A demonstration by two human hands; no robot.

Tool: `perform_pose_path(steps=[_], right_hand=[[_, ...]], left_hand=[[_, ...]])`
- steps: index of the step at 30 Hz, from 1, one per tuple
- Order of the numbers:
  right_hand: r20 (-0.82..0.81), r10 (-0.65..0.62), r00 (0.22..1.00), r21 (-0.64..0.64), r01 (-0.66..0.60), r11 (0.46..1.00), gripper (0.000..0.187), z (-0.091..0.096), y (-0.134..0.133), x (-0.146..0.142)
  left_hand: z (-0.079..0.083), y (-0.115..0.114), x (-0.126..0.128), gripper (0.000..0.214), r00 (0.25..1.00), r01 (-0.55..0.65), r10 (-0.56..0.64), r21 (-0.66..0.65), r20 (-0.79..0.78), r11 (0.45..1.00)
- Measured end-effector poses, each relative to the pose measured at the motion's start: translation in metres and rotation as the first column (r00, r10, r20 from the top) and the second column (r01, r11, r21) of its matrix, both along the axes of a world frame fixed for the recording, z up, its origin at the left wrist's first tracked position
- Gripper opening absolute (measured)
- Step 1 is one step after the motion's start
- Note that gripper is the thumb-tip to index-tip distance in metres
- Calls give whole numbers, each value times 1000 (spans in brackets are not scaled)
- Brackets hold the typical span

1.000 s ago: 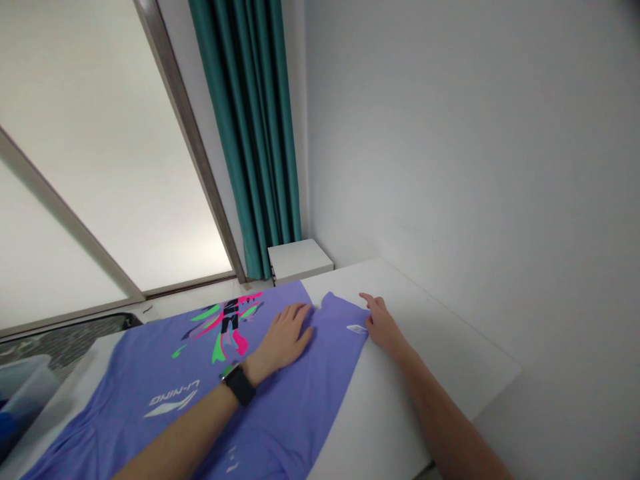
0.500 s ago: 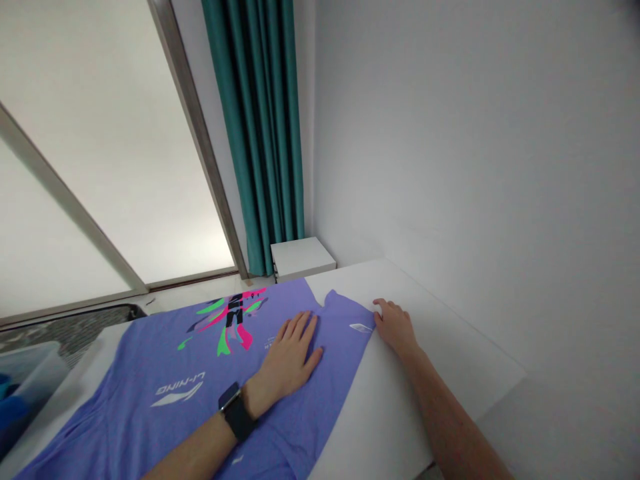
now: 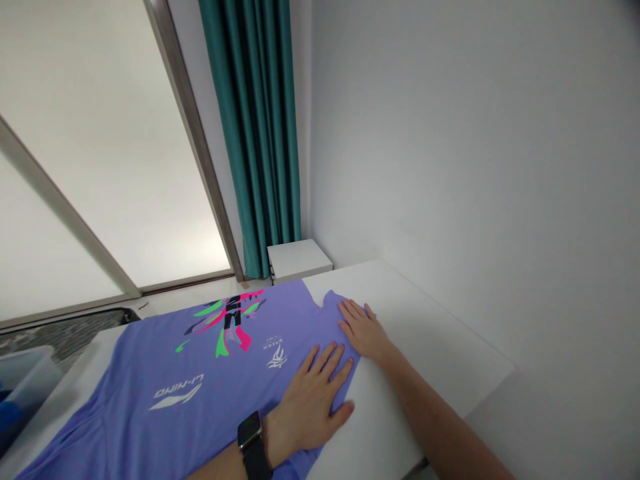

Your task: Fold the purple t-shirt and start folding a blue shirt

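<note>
Under left hand (image 3: 313, 400), right hand (image 3: 364, 330), purple T-shirt (image 3: 130, 360)

My left grip (image 3: 310, 400) lies open and palm-down, fingers spread wide; my right grip (image 3: 364, 330) rests flat just beyond it, fingers fanned, with my right forearm (image 3: 430, 407) slanting in from the lower right.

Periwinkle-blue T-shirt (image 3: 120, 373), with a print (image 3: 231, 325) of hot pink, bright green and black streaks across its upper middle; below that print, a white LI-NING logo (image 3: 176, 393); beside it, a small white emblem (image 3: 277, 355). Plain white table (image 3: 430, 320) right of the shirt. Beyond the shirt, teal curtain (image 3: 250, 120) with dark vertical folds. Over the shirt's near edge, black watch (image 3: 253, 447).
</note>
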State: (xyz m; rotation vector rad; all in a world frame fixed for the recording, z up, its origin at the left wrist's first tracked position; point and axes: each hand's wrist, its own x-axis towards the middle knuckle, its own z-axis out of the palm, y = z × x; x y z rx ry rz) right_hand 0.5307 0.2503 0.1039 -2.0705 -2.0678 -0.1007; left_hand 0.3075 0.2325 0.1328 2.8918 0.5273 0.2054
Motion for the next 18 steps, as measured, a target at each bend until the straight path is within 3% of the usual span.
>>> perform_pose_path(steps=[4,7,12,15,18], right_hand=[[-3,-145,989,-28,145,989,52,0,1,15],[-88,-225,970,46,229,972,47,2,4,28],[-223,-403,887,137,438,888,39,9,4,59],[-225,-421,879,138,456,879,35,8,1,70],[-220,-387,896,165,425,890,30,6,1,69]], left_hand=[[2,-2,0,62,1000,4,-4,-15,-12,1000],[2,-4,0,62,1000,3,-3,-31,8,1000],[11,10,-2,53,989,-52,67,-113,131,992],[21,29,-5,51,964,-153,176,-127,200,980],[23,36,-7,55,955,-221,228,-59,190,973]])
